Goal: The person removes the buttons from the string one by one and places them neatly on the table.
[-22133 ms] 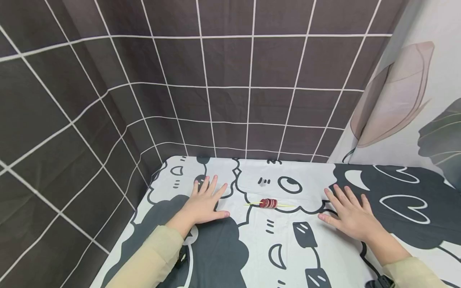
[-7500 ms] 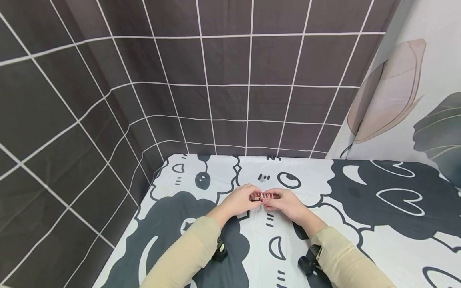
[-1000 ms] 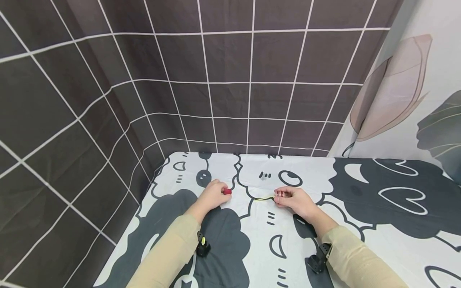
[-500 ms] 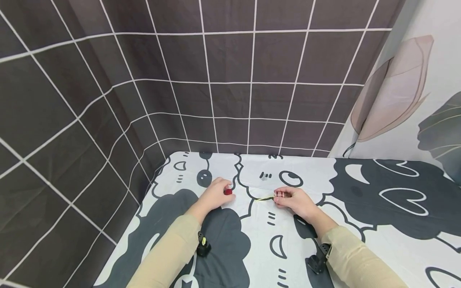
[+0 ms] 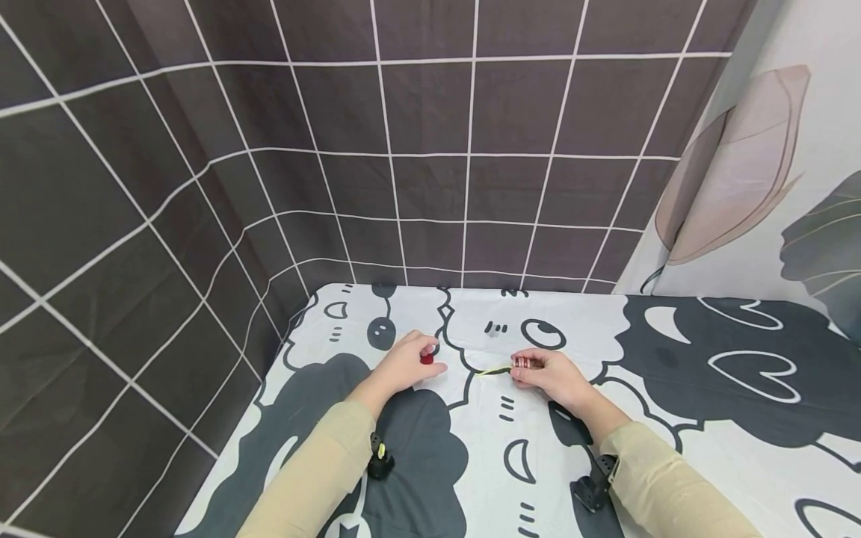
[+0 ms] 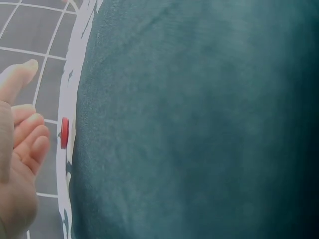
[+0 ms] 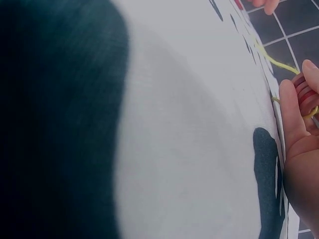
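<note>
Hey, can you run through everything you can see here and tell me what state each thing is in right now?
Left grip: thumb parted from fingers, holding nothing
Red disc: lying on the sheet, loose
Right grip: pinching the striped stack
Striped stack: held
Yellow cord: slack, trailing out of the stack
Sheet: spread out
Grid cloth: hanging

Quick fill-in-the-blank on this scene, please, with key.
The right hand holds a striped stack, from which a ____ cord trails.
Near the left hand is a ____ disc.
The dark backdrop bears a grid of ____ lines.

Missing words: yellow; red; white
</note>
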`<state>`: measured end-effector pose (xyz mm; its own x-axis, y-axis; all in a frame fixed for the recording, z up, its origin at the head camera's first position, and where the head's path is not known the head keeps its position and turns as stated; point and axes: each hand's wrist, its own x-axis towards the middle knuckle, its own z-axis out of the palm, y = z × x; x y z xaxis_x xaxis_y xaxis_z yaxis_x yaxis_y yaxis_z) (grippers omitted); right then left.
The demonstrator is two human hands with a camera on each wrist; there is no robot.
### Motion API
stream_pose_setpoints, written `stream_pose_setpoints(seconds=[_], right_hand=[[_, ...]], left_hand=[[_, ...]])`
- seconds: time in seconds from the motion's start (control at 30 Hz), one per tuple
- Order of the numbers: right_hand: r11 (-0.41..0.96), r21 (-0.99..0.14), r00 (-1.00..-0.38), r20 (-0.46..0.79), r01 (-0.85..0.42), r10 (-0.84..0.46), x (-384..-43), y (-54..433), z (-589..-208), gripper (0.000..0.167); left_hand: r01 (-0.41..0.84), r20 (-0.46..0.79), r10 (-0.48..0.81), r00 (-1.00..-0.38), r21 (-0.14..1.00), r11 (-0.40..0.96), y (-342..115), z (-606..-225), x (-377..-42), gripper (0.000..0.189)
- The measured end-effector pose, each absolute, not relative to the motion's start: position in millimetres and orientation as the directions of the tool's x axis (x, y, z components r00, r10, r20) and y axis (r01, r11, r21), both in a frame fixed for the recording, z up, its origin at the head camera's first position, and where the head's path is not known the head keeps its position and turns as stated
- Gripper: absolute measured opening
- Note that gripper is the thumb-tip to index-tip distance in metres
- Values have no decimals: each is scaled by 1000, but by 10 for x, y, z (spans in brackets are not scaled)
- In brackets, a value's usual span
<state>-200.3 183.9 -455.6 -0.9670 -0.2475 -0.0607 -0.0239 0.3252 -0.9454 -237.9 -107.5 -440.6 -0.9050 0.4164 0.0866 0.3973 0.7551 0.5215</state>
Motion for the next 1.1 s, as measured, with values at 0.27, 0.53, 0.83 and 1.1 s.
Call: stream_pose_setpoints(seconds=[0.27,0.53,0.83,1.1], right_hand=[[353,-935,-970,-61,-27,-236,-1995,1824,-4536,49],[434,-899,-972,-47,-58,-228,-2000,1801,-4511,46],[446,-892,-969,-49,-67,-244,-2010,1820,-4522,47],[484,-874,-974,-78,-36,-213,-2030,1835,-4540,46]], left_hand=[[443,125,461,-879,572,691,-997,-4362,-2365,48],[399,88,454,-886,643,654,-907,-4318,-2381,51],[416,75,492,-867,654,632,-836,-4253,-2405,49],[425,68,511,-857,654,626,-774,-4261,-2413,47]])
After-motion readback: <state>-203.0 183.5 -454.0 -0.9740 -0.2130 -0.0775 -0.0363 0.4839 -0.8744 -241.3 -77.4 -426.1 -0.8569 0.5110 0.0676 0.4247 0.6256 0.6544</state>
